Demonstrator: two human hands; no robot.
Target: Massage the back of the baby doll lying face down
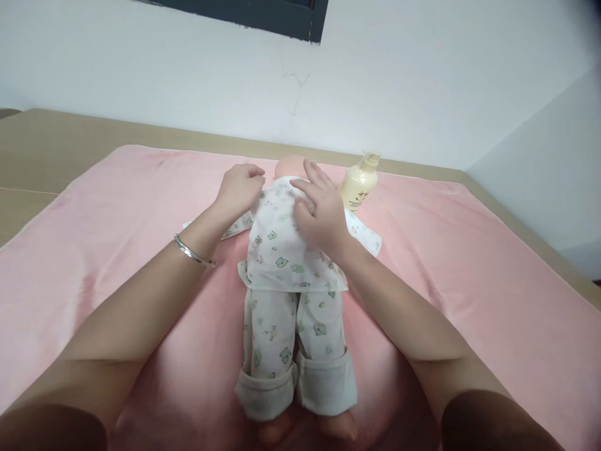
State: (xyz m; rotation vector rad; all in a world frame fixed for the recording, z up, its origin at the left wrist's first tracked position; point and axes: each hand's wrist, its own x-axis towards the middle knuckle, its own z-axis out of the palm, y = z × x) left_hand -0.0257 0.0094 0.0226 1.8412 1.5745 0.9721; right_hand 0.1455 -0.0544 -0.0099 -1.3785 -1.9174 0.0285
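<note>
A doll lies on a pink blanket [451, 263] with its feet toward me. It wears a white printed top [282, 250] and matching trousers [275, 326] with rolled cuffs. The doll's head [290, 166] shows beyond the collar. My left hand [241, 191] is beside the doll's left-side shoulder in view, fingers curled together; what they hold, if anything, is hidden. Over the upper right part of the top, my right hand [323, 203] has its fingers spread and holds nothing. A silver bracelet [193, 250] circles my left wrist.
A pale yellow pump bottle [359, 185] stands on the blanket just right of the doll's head. Wooden table surface [61, 144] shows around the blanket. Behind it rises a white wall [211, 81] with a dark frame [282, 19] at the top.
</note>
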